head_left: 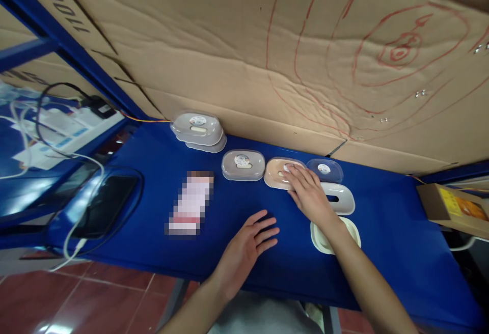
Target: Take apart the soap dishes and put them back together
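Observation:
My right hand (307, 191) is on the right part of a peach oval plastic box (274, 173) with a clear lid, fingers bent over the lid and thumb by its near edge. My left hand (244, 247) hovers over the blue table with fingers spread, holding nothing. Just left of the peach box sits a grey lidded oval box (243, 171). Beyond my right wrist lie a clear lid (332, 171) with a round sticker and a white oval part (346, 199) with a dark slot. A cream oval tray (319, 240) is partly hidden under my right forearm.
Stacked grey boxes (196, 128) stand at the back left. A phone-shaped, pixelated object (191, 204) lies on the blue table (145, 242). Cables and a power strip (61, 143) are at left, a small carton (454, 209) at right. A cardboard wall (214, 44) rises behind.

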`<state>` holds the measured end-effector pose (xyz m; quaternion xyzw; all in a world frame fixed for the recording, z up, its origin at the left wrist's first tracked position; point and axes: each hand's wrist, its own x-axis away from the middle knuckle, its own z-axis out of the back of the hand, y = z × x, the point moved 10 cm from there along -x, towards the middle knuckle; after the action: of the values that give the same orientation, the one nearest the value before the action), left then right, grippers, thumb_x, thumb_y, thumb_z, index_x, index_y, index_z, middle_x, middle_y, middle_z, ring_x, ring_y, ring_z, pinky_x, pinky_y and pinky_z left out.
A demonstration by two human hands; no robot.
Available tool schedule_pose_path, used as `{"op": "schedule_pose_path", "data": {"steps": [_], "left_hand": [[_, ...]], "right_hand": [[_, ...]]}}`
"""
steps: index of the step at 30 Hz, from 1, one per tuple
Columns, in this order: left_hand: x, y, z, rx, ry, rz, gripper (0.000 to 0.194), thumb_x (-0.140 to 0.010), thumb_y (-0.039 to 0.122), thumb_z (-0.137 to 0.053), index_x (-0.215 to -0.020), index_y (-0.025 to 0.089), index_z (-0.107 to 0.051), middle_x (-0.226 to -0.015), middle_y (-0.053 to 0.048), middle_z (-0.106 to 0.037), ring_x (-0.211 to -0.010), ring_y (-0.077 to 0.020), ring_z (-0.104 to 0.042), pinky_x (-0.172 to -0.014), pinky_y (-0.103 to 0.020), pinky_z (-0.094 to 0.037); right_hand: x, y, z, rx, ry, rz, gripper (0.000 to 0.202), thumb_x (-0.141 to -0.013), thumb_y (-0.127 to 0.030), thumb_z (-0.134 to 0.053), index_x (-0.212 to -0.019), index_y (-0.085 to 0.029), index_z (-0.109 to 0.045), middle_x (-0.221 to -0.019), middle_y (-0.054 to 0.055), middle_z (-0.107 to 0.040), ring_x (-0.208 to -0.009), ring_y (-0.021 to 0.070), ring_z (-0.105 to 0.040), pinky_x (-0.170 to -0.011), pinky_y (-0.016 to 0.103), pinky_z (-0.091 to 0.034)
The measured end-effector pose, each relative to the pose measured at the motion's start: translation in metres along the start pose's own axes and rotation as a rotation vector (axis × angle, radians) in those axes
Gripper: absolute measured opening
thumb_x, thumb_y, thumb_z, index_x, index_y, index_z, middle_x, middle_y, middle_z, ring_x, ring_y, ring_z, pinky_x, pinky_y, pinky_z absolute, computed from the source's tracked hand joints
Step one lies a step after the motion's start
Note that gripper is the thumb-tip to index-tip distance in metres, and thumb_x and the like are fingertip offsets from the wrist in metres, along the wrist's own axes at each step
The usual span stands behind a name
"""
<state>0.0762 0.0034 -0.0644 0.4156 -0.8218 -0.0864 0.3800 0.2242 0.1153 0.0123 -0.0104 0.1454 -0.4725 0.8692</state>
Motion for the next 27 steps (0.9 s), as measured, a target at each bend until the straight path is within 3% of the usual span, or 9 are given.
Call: {"op": "schedule_pose_path", "data": {"steps": [3,6,8,10,13,17,22,25,27], "left_hand": [[0.000,-0.004,-0.002,0.001,-0.018,0.022,0.049,-0.103,0.034,-0.058,-0.148,0.016,-0.055,-0.145,-0.020,-0.066,-0.133,-0.0365,-0.064,-0.118,-0.055,-0.041],[-0.001,-0.007,-0.003,-0.003,-0.032,0.039,0.050,-0.103,0.035,-0.058,-0.148,0.015,-0.055,-0.145,-0.021,-0.066,-0.133,-0.0373,-0.064,-0.117,-0.056,-0.040],[-0.001,-0.007,-0.003,-0.005,-0.048,0.048,0.051,-0.103,0.037,-0.058,-0.149,0.015,-0.054,-0.146,-0.021,-0.065,-0.133,-0.0374,-0.064,-0.117,-0.056,-0.040],[-0.002,-0.007,-0.003,-0.003,-0.061,0.059,0.052,-0.103,0.038,-0.057,-0.149,0.016,-0.054,-0.145,-0.020,-0.066,-0.134,-0.0370,-0.063,-0.117,-0.055,-0.040],[-0.003,-0.005,-0.004,0.001,-0.068,0.072,0.051,-0.103,0.039,-0.055,-0.149,0.017,-0.054,-0.143,-0.018,-0.068,-0.134,-0.0362,-0.063,-0.119,-0.055,-0.039],[-0.009,-0.005,-0.009,0.009,-0.088,0.084,0.053,-0.101,0.042,-0.058,-0.148,0.017,-0.055,-0.141,-0.018,-0.069,-0.135,-0.0373,-0.062,-0.120,-0.057,-0.036],[-0.012,-0.019,-0.020,0.056,-0.135,0.100,0.057,-0.096,0.047,-0.066,-0.145,0.019,-0.059,-0.145,-0.017,-0.067,-0.147,-0.0373,-0.051,-0.122,-0.056,-0.033],[-0.007,-0.031,-0.026,0.112,-0.162,0.133,0.059,-0.097,0.054,-0.064,-0.146,0.022,-0.059,-0.152,-0.014,-0.063,-0.151,-0.0368,-0.046,-0.122,-0.056,-0.034],[0.000,-0.038,-0.031,0.172,-0.181,0.192,0.059,-0.098,0.059,-0.059,-0.141,0.020,-0.064,-0.151,-0.014,-0.064,-0.151,-0.0368,-0.046,-0.122,-0.054,-0.035]], "right_hand": [[-0.004,-0.004,0.001,-0.009,-0.022,0.005,0.054,-0.105,-0.011,-0.044,-0.158,-0.023,-0.045,-0.167,0.010,-0.046,-0.155,0.0290,-0.040,-0.126,0.057,-0.035],[0.010,-0.009,0.023,-0.047,-0.011,-0.031,0.052,-0.108,-0.019,-0.046,-0.160,-0.023,-0.041,-0.169,0.010,-0.041,-0.159,0.0291,-0.034,-0.128,0.058,-0.032],[0.034,-0.010,0.042,-0.106,-0.013,-0.099,0.051,-0.110,-0.026,-0.048,-0.160,-0.026,-0.040,-0.168,0.009,-0.044,-0.159,0.0291,-0.035,-0.127,0.059,-0.034],[0.068,-0.013,0.052,-0.180,-0.091,-0.144,0.051,-0.109,-0.033,-0.053,-0.158,-0.030,-0.042,-0.161,0.008,-0.053,-0.151,0.0280,-0.048,-0.121,0.054,-0.044],[0.123,-0.017,0.050,-0.166,-0.181,-0.207,0.054,-0.105,-0.041,-0.062,-0.155,-0.032,-0.047,-0.152,0.008,-0.062,-0.141,0.0303,-0.058,-0.114,0.053,-0.052],[0.168,-0.020,0.036,-0.057,-0.104,-0.303,0.045,-0.105,-0.039,-0.062,-0.148,-0.026,-0.055,-0.135,0.012,-0.071,-0.123,0.0336,-0.069,-0.099,0.054,-0.059],[0.163,-0.042,0.030,-0.155,0.054,-0.332,0.031,-0.107,-0.023,-0.058,-0.137,-0.027,-0.063,-0.114,0.008,-0.076,-0.105,0.0270,-0.074,-0.091,0.044,-0.061],[0.136,-0.066,0.042,-0.330,0.202,-0.349,0.029,-0.106,-0.019,-0.059,-0.133,-0.027,-0.064,-0.114,0.007,-0.076,-0.107,0.0238,-0.073,-0.092,0.038,-0.061],[0.111,-0.088,0.048,-0.425,0.229,-0.288,0.030,-0.106,-0.020,-0.059,-0.135,-0.027,-0.063,-0.117,0.007,-0.076,-0.110,0.0226,-0.073,-0.094,0.035,-0.061]]}}
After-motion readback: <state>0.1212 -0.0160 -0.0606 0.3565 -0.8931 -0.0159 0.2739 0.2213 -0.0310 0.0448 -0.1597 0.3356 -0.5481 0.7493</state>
